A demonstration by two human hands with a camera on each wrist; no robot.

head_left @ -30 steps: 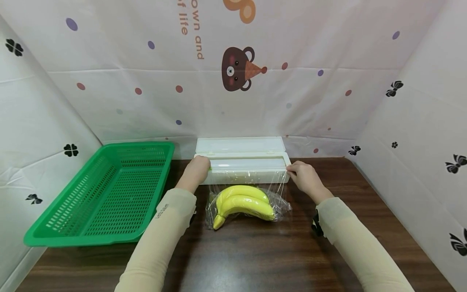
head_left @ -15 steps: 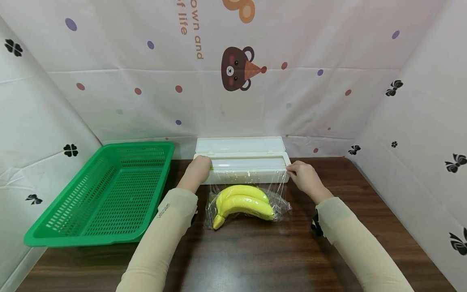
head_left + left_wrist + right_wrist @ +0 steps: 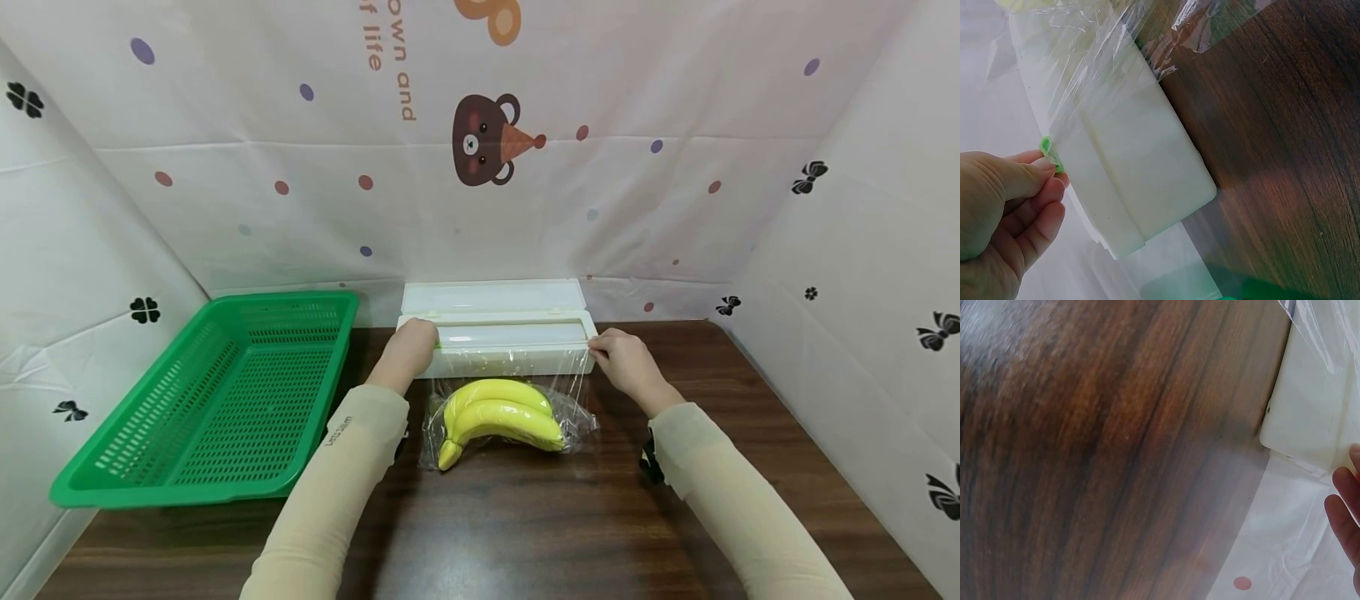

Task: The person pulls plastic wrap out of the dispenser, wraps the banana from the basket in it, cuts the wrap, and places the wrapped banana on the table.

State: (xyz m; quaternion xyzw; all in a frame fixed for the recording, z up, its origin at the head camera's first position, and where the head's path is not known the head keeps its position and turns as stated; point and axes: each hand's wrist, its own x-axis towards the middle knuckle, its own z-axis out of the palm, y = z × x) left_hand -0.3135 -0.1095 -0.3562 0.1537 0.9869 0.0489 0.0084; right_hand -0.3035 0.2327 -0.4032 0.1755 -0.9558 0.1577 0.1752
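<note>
A white cling film dispenser [image 3: 517, 363] stands at the back of the table, its lid [image 3: 493, 296] raised and a film roll [image 3: 510, 335] inside. Clear film [image 3: 581, 417] runs from its front edge over a bunch of yellow bananas [image 3: 501, 417]. My left hand [image 3: 408, 350] is at the dispenser's left part. Its thumb and index finger pinch a small green slide cutter [image 3: 1051, 155] on the edge, as the left wrist view shows. At the right end, my right hand [image 3: 624, 364] grips the dispenser's corner with its fingertips, only partly seen in the right wrist view.
A green plastic basket [image 3: 300, 450] stands on the left of the brown wooden table [image 3: 525, 533]. Patterned white sheets [image 3: 300, 225] hang behind the dispenser and along both sides.
My left hand has slid slightly to the right along the dispenser's edge with the slide cutter. The right hand and the bananas have stayed in place.
</note>
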